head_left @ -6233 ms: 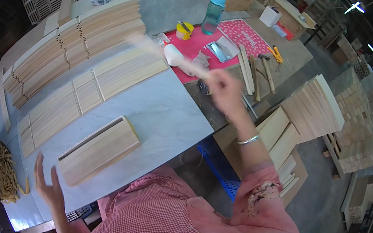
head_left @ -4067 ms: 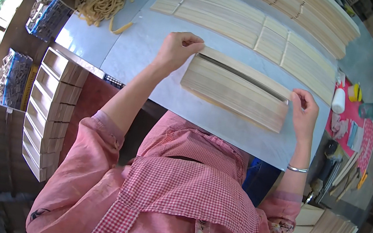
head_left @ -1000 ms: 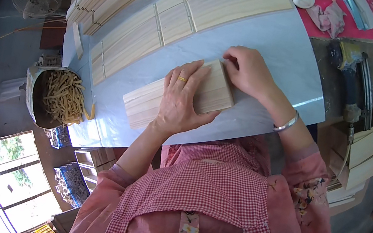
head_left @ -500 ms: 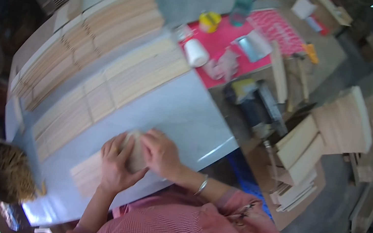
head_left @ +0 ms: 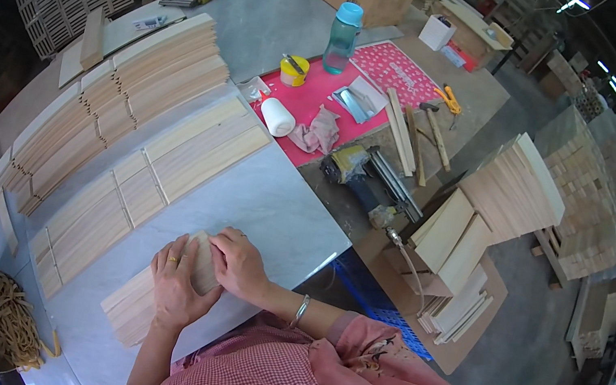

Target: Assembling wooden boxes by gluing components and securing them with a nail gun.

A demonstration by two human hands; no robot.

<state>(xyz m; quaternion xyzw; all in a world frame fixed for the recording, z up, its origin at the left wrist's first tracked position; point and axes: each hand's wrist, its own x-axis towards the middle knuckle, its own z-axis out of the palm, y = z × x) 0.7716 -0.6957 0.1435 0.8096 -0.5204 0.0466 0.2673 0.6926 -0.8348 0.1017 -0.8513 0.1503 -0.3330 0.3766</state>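
Pale thin wooden slats lie side by side on the grey-white tabletop in front of me. My left hand spans them, its fingers over the top and its thumb toward the near edge. At their right end my right hand pinches the edge of the wood with curled fingers. Between both hands a pale wooden slat end shows; the fingers partly hide how the pieces lie. Just beyond is a long row of pale slats with narrow strips across it.
Behind stand stacked slats. A tub of tan bands sits at lower left. On a pink mat are a white bottle, blue bottle and yellow tub. Nearby lie a nail gun and hammer.
The view has tilted up and sharpened, so surroundings appear shifted left and more of the room shows. Both hands stay on the slats, with the right fingers slightly moved along the edge.
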